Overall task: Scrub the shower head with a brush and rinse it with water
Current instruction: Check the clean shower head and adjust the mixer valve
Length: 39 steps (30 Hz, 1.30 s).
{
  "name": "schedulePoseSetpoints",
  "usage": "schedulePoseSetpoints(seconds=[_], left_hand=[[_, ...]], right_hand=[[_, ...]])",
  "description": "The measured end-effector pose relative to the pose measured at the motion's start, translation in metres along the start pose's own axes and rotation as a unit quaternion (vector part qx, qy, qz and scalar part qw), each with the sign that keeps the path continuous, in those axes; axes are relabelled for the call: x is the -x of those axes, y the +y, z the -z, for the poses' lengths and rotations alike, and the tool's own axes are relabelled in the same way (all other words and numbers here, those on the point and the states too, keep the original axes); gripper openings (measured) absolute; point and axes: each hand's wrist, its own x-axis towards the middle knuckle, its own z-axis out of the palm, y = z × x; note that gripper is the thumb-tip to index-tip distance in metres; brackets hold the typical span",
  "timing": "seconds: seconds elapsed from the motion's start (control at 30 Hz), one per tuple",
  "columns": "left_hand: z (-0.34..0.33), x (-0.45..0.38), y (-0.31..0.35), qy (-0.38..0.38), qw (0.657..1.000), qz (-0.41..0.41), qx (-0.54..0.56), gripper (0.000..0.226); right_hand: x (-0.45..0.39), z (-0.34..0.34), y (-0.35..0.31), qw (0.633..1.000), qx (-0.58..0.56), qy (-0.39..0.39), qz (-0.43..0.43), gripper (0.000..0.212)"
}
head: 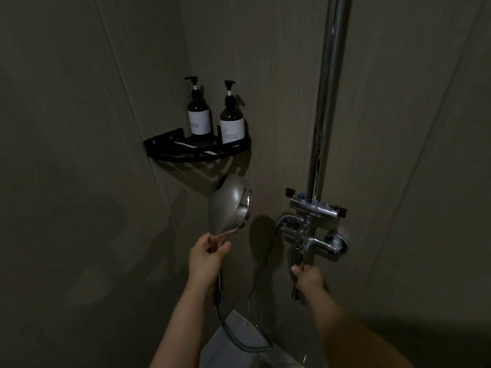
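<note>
Shower head held up at the tap, water not yet seen.

Nearest, the hose [239, 338] is looped low below both forearms; a snag or a tug on it could be caused if the head is swung wide. The left hand [206, 257] is curled round the handle of the shower head [229, 204], which is raised upright below the corner shelf [196, 150] with its face turned right toward the wall. The right hand [308, 276] is closed on the lever of the mixer tap [310, 235], fingers wrapped round its tip. If the lever is thrown too far, a sudden spray could be sent off the wall. No brush is seen. Two pump bottles [216, 115] stand furthest back.
</note>
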Motion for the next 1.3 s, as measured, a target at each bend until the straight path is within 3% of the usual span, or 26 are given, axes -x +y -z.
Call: schedulePoseSetpoints(seconds=[0.13,0.23,0.3,0.37,0.43,0.53,0.67,0.93,1.13,1.3], left_hand=[[0.002,-0.001,0.000,-0.002,1.000,-0.001,-0.003,0.026],[0.005,-0.002,0.000,0.003,1.000,-0.002,-0.002,0.023],[0.007,-0.003,-0.001,0.004,1.000,0.001,0.001,0.023],[0.009,-0.002,0.001,0.003,1.000,-0.001,-0.003,0.024],[0.012,-0.001,0.004,0.005,1.000,-0.010,-0.011,0.027],[0.019,0.000,0.006,0.014,1.000,-0.012,-0.015,0.029],[0.025,-0.001,0.004,0.021,1.000,-0.003,-0.006,0.031],[0.024,-0.004,0.004,0.003,1.000,-0.005,0.010,0.025],[0.021,-0.012,0.000,-0.010,0.999,0.010,0.042,0.013],[0.012,-0.011,0.008,-0.052,0.996,0.000,0.072,0.016]], right_hand=[[0.016,-0.009,-0.007,0.992,-0.034,0.076,-0.093,0.044],[0.035,-0.022,-0.019,0.965,-0.178,0.115,-0.153,0.046],[0.044,-0.038,-0.038,0.930,-0.340,0.017,-0.139,0.047],[0.058,-0.046,-0.066,0.858,-0.482,-0.113,-0.136,0.049],[0.064,-0.047,-0.094,0.826,-0.529,-0.153,-0.119,0.051],[0.067,-0.043,-0.118,0.814,-0.546,-0.181,-0.083,0.054],[0.063,-0.044,-0.122,0.830,-0.521,-0.192,-0.052,0.054],[0.065,-0.055,-0.113,0.809,-0.530,-0.245,-0.064,0.053],[0.055,-0.058,-0.125,0.797,-0.553,-0.237,-0.043,0.051],[0.050,-0.054,-0.119,0.803,-0.558,-0.203,-0.050,0.046]])
